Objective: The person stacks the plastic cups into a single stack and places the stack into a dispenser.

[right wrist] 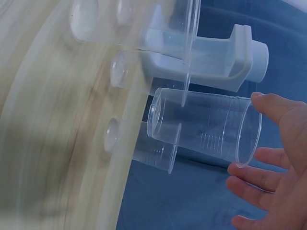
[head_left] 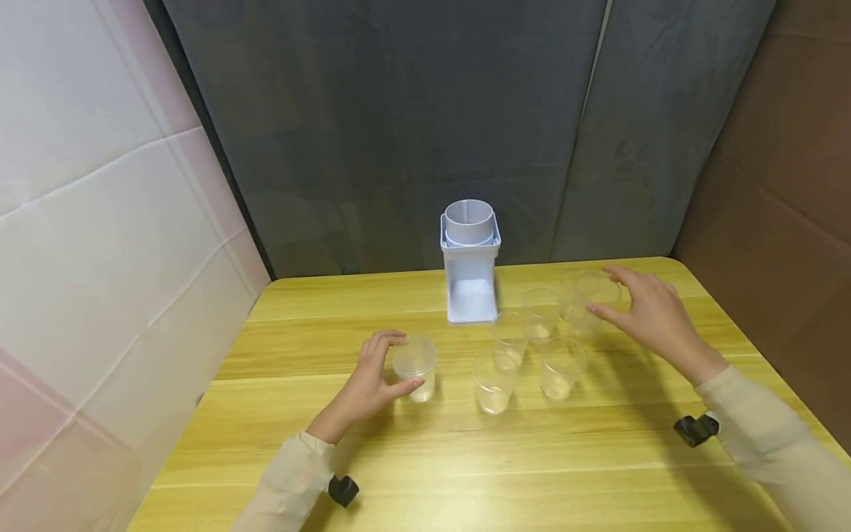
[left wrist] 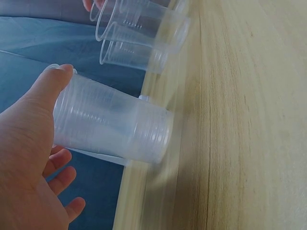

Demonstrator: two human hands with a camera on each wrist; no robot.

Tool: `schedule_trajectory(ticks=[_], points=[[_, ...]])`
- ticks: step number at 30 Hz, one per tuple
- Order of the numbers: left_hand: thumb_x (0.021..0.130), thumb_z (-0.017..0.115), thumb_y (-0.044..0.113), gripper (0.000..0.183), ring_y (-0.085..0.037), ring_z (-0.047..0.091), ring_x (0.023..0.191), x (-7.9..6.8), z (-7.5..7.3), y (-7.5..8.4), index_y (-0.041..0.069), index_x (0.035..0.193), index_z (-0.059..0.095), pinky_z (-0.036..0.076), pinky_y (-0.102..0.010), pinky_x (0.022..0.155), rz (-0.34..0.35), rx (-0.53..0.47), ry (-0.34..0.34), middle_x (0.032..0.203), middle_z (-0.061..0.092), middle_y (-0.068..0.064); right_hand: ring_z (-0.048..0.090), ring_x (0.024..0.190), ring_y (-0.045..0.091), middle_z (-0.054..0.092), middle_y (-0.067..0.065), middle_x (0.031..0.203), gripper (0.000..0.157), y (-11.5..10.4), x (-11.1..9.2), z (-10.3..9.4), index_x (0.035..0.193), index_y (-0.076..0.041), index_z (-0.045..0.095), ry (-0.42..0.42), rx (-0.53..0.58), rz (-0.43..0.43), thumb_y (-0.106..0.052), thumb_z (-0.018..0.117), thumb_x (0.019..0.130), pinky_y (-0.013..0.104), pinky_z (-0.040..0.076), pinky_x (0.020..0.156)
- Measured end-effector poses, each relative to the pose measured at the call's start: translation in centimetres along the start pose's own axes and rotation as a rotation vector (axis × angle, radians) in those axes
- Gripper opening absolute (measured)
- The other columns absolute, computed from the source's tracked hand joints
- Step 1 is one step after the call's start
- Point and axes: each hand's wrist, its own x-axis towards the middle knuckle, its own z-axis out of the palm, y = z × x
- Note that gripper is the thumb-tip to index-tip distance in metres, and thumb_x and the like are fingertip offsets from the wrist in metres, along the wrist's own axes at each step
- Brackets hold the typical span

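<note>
My left hand (head_left: 362, 384) holds a clear plastic cup (head_left: 425, 380) by the rim, upright at the table. In the left wrist view that cup (left wrist: 110, 117) looks cloudy and ribbed, like several nested in a stack. My right hand (head_left: 654, 314) pinches a single clear plastic cup (right wrist: 206, 127) by its rim between thumb and fingers. Its base is off the table, above another cup (right wrist: 156, 151) standing behind. More clear cups stand upright between the hands: a front one (head_left: 493, 395), one to its right (head_left: 561, 373), and others (head_left: 510, 343) (head_left: 541, 325) farther back.
A pale blue-white holder (head_left: 470, 284) with a round tube on top stands at the table's back edge. The wooden table (head_left: 439, 473) is bounded by a dark cloth (head_left: 399, 133) behind, a white wall cloth (head_left: 120, 244) at left and a brown panel (head_left: 764, 222) at right.
</note>
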Motion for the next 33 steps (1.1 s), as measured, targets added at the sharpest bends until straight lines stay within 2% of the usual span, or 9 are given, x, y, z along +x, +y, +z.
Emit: schedule_trajectory(ticks=[7, 18, 29, 33], points=[[0.076, 0.075, 0.045, 0.067, -0.025, 0.032, 0.130, 0.1, 0.0, 0.0, 0.015, 0.127, 0.043, 0.037, -0.053, 0.103, -0.001, -0.002, -0.003, 0.138, 0.040, 0.000, 0.054, 0.109, 0.043, 0.059, 0.019, 0.127, 0.072, -0.1, 0.3, -0.4, 0.138, -0.011, 0.045, -0.016, 0.005, 0.002, -0.053, 0.064, 0.083, 0.061, 0.036, 0.089], [0.075, 0.075, 0.046, 0.067, -0.025, 0.032, 0.131, 0.1, 0.1, -0.2, 0.016, 0.126, 0.043, 0.037, -0.054, 0.104, -0.001, -0.010, -0.003, 0.137, 0.041, 0.000, 0.055, 0.107, 0.041, 0.058, 0.018, 0.128, 0.068, -0.7, 0.6, -1.1, 0.134, -0.010, 0.047, 0.027, 0.022, -0.034, -0.049, 0.066, 0.083, 0.057, 0.040, 0.086], [0.075, 0.076, 0.045, 0.068, -0.025, 0.032, 0.130, 0.1, 0.1, 0.0, 0.015, 0.126, 0.043, 0.037, -0.054, 0.104, -0.004, -0.017, -0.003, 0.137, 0.041, 0.000, 0.056, 0.106, 0.040, 0.059, 0.017, 0.126, 0.065, -1.2, 0.9, -1.4, 0.132, -0.009, 0.050, 0.059, 0.030, -0.064, -0.047, 0.068, 0.082, 0.056, 0.039, 0.088], [0.075, 0.076, 0.046, 0.068, -0.025, 0.032, 0.130, 0.0, 0.0, 0.0, 0.015, 0.126, 0.044, 0.037, -0.054, 0.104, 0.005, -0.016, 0.002, 0.137, 0.041, -0.001, 0.056, 0.108, 0.040, 0.059, 0.017, 0.128, 0.067, -1.8, 0.9, -1.6, 0.133, -0.009, 0.049, 0.043, 0.040, -0.063, -0.049, 0.067, 0.082, 0.057, 0.038, 0.091]])
